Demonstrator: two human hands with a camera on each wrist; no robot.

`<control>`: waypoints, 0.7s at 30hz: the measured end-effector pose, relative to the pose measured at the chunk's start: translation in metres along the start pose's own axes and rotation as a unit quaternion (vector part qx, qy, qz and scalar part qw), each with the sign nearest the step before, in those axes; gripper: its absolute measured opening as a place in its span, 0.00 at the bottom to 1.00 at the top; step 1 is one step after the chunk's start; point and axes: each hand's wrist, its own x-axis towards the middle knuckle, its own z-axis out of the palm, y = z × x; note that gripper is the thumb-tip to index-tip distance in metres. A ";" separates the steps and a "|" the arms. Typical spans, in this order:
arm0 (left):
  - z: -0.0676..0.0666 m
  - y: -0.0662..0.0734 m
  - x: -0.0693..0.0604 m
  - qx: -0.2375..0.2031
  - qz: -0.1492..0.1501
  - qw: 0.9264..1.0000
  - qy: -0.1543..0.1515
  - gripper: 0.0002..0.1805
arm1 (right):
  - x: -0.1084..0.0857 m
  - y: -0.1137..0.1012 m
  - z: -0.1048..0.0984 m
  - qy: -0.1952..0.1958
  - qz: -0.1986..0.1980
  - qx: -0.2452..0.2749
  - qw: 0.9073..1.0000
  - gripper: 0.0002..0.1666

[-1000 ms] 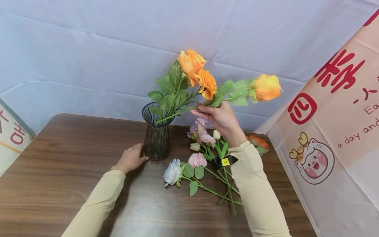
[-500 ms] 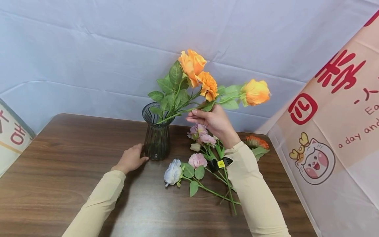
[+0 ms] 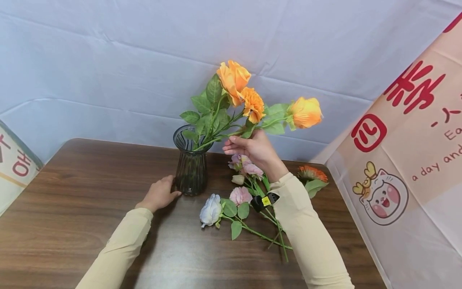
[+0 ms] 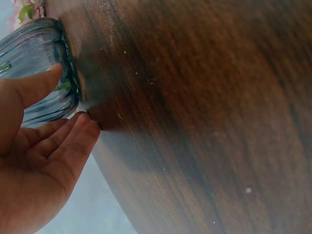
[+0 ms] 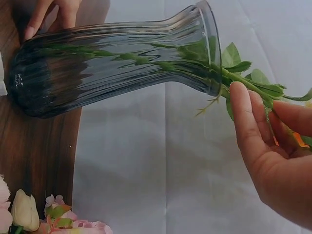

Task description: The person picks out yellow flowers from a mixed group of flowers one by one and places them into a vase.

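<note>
A ribbed grey glass vase (image 3: 191, 172) stands upright on the table. My left hand (image 3: 159, 194) holds its lower left side, the thumb in front and the fingers by the base, as the left wrist view shows. My right hand (image 3: 254, 150) pinches the green stem of a yellow-orange rose (image 3: 306, 112), just right of the vase's mouth. That stem slants into the vase and its bloom leans right. An orange rose (image 3: 234, 81) and an orange carnation (image 3: 254, 105) also stand in the vase. In the right wrist view, stems (image 5: 131, 58) show through the glass.
On the wooden table (image 3: 90, 200), right of the vase, lie a pale blue rose (image 3: 210, 210), a pink flower (image 3: 240, 195), lilac-pink blooms (image 3: 249, 165), a white tulip (image 3: 238, 179) and an orange-red flower (image 3: 312, 173). Pale cloth (image 3: 126, 72) hangs behind, a printed banner (image 3: 415, 160) at the right.
My right hand has moved left and slightly down toward the vase, and the yellow-orange rose has come left and lower, its stem sliding deeper. The left hand has kept still on the vase.
</note>
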 end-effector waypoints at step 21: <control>-0.002 0.003 -0.002 -0.004 -0.003 1.000 -0.003 0.28 | 0.007 0.006 0.006 0.013 0.004 -0.048 0.999 0.08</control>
